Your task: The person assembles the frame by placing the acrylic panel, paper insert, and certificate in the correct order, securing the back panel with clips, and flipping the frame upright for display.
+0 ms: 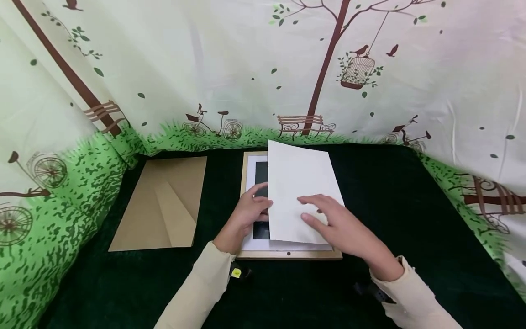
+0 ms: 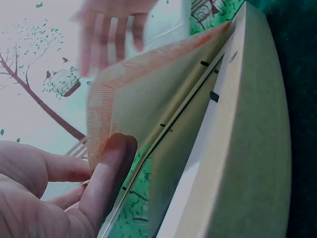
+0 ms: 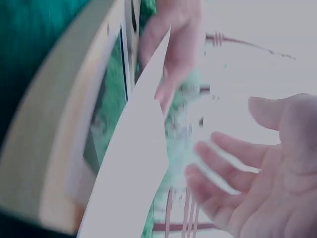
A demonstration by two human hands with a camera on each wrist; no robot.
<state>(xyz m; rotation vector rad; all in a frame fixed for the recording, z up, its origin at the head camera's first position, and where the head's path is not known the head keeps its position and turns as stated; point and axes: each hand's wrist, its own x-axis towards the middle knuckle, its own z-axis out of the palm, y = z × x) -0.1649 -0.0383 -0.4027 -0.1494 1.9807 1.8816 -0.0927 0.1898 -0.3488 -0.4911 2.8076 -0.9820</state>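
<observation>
A light wooden picture frame (image 1: 289, 256) lies flat, with a white mat and a dark, glossy middle partly hidden. Tilted up over it is a white sheet (image 1: 302, 183), its left edge raised. My left hand (image 1: 248, 211) pinches that edge between thumb and fingers. In the left wrist view, the sheet's underside (image 2: 143, 94) shows a wrinkled orange-tinted border. Above the sheet's lower right part is my right hand (image 1: 341, 224), fingers spread and loosely bent. The right wrist view shows a gap between the right hand (image 3: 257, 183) and the sheet (image 3: 131, 153).
To the left lies a brown backing board (image 1: 135, 219) with a fold-out stand strut (image 1: 174, 210). Dark green cloth (image 1: 390, 192) covers the table. A printed curtain (image 1: 230, 59) hangs behind and along both sides.
</observation>
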